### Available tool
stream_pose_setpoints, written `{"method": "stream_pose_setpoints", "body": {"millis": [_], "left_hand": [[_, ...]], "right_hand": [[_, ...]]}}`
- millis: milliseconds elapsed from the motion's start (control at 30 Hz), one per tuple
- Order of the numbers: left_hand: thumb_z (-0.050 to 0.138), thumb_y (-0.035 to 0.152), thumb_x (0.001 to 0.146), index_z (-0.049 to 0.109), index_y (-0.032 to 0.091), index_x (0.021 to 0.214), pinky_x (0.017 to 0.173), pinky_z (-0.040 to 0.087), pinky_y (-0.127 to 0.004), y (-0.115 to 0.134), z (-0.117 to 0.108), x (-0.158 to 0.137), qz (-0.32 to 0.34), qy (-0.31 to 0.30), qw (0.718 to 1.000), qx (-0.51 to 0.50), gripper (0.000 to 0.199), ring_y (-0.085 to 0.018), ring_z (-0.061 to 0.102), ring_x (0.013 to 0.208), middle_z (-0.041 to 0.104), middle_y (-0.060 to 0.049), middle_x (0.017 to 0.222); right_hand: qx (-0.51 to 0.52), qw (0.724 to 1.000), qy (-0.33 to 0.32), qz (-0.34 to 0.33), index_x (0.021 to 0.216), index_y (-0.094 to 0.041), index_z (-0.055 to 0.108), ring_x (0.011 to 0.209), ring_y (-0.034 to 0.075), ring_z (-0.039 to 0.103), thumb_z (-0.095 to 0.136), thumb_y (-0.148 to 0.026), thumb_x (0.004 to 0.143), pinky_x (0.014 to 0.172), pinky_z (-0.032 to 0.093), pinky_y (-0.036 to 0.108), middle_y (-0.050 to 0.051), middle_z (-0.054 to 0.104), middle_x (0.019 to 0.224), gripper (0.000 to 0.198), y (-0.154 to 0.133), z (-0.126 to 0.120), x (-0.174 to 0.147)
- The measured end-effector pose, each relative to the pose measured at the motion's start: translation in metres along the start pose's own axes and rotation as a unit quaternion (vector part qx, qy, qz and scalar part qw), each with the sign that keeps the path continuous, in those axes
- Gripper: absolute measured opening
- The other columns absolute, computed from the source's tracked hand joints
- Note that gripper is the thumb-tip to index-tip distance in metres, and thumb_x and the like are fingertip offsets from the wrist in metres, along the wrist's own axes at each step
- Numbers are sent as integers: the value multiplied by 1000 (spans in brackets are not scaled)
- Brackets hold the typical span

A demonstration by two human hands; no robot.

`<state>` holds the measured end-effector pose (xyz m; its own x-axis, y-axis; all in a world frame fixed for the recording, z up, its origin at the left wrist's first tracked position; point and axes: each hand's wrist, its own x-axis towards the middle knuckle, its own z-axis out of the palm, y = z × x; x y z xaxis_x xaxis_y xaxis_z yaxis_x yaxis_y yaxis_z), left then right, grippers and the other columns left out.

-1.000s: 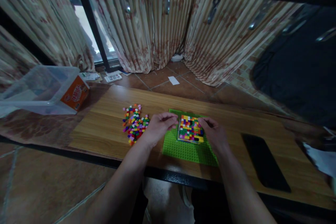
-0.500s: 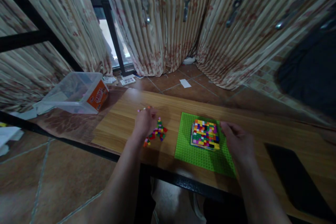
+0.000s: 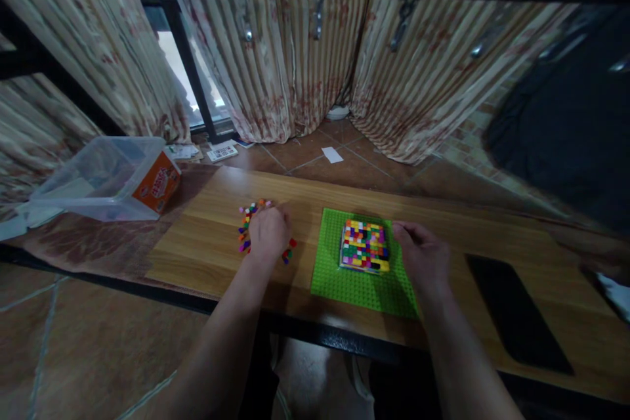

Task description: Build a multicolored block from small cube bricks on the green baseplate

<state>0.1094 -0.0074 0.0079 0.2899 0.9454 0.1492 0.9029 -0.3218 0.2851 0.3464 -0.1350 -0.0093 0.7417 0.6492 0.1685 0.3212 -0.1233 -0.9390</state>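
Note:
Over a loose scatter of small coloured toy bricks (image 3: pixel 245 231) on the wooden table, my left hand (image 3: pixel 270 233) is lowered with its fingers curled closed. Its fingertips are mostly hidden, and it covers part of the scatter. To the right lies a green studded baseplate (image 3: pixel 327 275). A low, squarish block of many-coloured bricks (image 3: pixel 364 246) sits on it. My right hand (image 3: pixel 426 256) is just right of that block, above the baseplate's right edge. Its thumb and fingers are pinched together; anything between them is too small to make out.
A dark flat slab (image 3: pixel 516 312) lies on the table at the right. At the far left stands a clear plastic bin (image 3: pixel 111 197) with an orange label. Curtains (image 3: pixel 290 72) hang behind the wooden table (image 3: pixel 197 236). A white paper (image 3: pixel 332 155) lies on the tiled floor beyond.
The view has turned to the right, so the scene sits further left. My left hand has moved right over the loose bricks, uncovering those on the left. My right hand stays beside the block.

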Motion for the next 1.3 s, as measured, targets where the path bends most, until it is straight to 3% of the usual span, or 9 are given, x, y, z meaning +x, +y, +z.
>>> {"method": "stream_pose_setpoints", "body": {"millis": [67,133,267,367,500,867,1067,1167,1300], "left_hand": [[48,13,85,74,15,82,81,47,-35,2,-1,2,11,15,991,-133,26,-24,65,87,73,-11,87],[55,19,84,74,16,85,78,48,-31,10,0,0,3,7,948,-319,19,-19,64,81,73,-7,85],[73,34,76,74,15,79,65,44,-23,40,1,-15,-53,-120,769,-625,19,-11,56,65,68,-1,73],[83,35,67,73,14,77,60,41,-19,63,1,-27,-90,-228,631,-736,25,-7,54,61,67,-1,71],[86,33,64,73,13,75,58,40,-18,76,2,-33,-101,-279,564,-771,26,-5,52,59,65,0,69],[80,45,69,69,13,67,49,28,-19,79,1,-34,-59,-275,632,-722,34,-5,41,51,55,2,59],[73,48,72,70,14,70,52,30,-22,67,-2,-25,-61,-180,743,-642,34,-8,44,55,60,0,64],[73,46,71,70,15,69,52,31,-23,54,-2,-17,-47,-136,793,-592,32,-9,43,55,60,0,62],[70,43,74,72,16,72,53,33,-23,40,0,-11,-49,-114,825,-551,27,-10,44,56,62,0,65]], "right_hand": [[31,999,19,-17,80,-19,74,76,22,68,69,-39,75,74,53,38,5,75,79,21,-5,1,-2],[58,997,26,-54,80,-20,74,76,21,68,69,-37,77,74,53,37,4,74,80,18,-10,3,-5],[65,983,-30,-166,86,-24,74,81,18,66,67,-31,83,76,53,33,2,72,86,10,-23,7,-18],[58,969,-100,-218,93,-26,74,84,16,65,66,-25,86,76,52,31,1,71,90,11,-34,10,-28],[78,954,-164,-237,102,-29,73,91,15,66,65,-21,88,82,52,30,1,71,98,17,-40,11,-33],[81,958,-161,-224,92,-29,75,88,15,65,65,-23,88,79,52,29,0,70,94,12,-41,7,-32],[90,994,-8,-60,80,-23,76,79,19,67,73,-35,76,76,52,34,4,73,83,13,-15,-7,-2],[80,996,-21,14,76,-22,76,77,20,67,76,-37,67,77,53,36,4,75,79,18,-1,-9,10],[85,994,-61,22,74,-22,76,78,20,68,75,-40,65,80,52,37,4,76,79,20,5,-4,12]]}}
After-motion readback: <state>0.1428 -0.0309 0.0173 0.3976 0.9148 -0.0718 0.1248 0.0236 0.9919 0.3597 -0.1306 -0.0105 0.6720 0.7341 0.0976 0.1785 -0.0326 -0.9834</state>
